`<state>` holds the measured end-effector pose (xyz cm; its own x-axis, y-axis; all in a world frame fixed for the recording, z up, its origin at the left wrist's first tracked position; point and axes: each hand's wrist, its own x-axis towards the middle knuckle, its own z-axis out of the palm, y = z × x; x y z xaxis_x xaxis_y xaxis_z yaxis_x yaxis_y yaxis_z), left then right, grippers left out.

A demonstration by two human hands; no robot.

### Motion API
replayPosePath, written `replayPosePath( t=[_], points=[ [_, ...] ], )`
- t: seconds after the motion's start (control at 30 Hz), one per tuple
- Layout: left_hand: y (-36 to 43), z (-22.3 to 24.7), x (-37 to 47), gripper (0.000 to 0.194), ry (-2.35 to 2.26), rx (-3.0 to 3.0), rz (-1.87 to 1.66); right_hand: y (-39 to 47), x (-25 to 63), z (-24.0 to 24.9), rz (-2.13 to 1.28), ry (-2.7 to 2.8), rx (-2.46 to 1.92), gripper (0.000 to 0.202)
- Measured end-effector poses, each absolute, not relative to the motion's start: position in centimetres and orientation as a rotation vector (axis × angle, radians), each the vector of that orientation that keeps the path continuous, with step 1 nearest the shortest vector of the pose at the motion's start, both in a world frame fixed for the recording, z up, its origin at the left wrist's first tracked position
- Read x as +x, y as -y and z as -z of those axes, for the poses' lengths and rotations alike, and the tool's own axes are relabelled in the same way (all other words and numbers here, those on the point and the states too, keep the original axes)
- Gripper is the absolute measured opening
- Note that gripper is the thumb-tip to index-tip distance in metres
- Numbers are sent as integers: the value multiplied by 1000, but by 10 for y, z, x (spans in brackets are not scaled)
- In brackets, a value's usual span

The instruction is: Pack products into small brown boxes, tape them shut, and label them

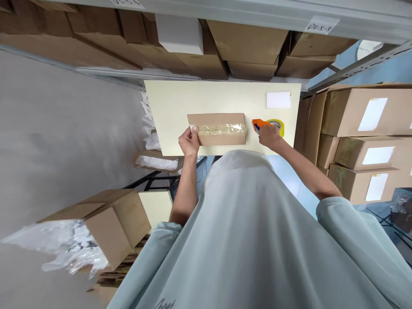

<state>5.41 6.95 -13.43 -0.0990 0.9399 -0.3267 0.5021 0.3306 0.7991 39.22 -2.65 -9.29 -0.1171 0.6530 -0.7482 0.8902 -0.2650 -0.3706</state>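
A long, narrow cardboard box [222,140] lies flat on the pale table [206,96] in front of me. Clear packing tape [222,129] runs lengthwise along its top and looks a little wrinkled. My left hand [189,141] grips the left end of the box, its thumb on top over the tape's end; the other fingers are partly hidden. To the right of the box, my right hand [269,134] is closed around an orange tape dispenser [257,123] fitted with a yellowish tape roll [282,127]. A small gap separates the dispenser from the box.
A white label [278,100] lies at the table's back right. Shelved cartons [247,40] stand behind the table, and stacked labelled cartons [350,111] rise at its right. At lower left is an open carton [109,231] with clear plastic bags spilling out.
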Motion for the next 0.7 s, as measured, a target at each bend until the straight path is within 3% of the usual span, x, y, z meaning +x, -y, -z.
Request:
replayPosePath(
  t=[0.13, 0.27, 0.37, 0.47, 0.57, 0.7],
  points=[
    [-77, 132, 24, 39, -1784, 1325, -580, 32, 379, 63, 1105, -1460, 2077, 34],
    [-103, 109, -8, 30, -1823, 1324, -497, 16, 359, 12, 1102, -1409, 2264, 40],
    [-129, 72, -6, 41, -1776, 1444, -663, -11, 339, -24, 1182, -1484, 2366, 38],
    [-155, 21, 27, 35, -1413, 1653, -927, -53, 321, -57, 1137, -1731, 2442, 40],
    [-183, -31, 72, 24, -1148, 1826, -1048, -109, 310, -87, 832, -2112, 2475, 40],
    [-223, -78, 118, 27, -976, 1924, -1094, -193, 304, -120, 396, -2324, 2386, 37]
  ],
)
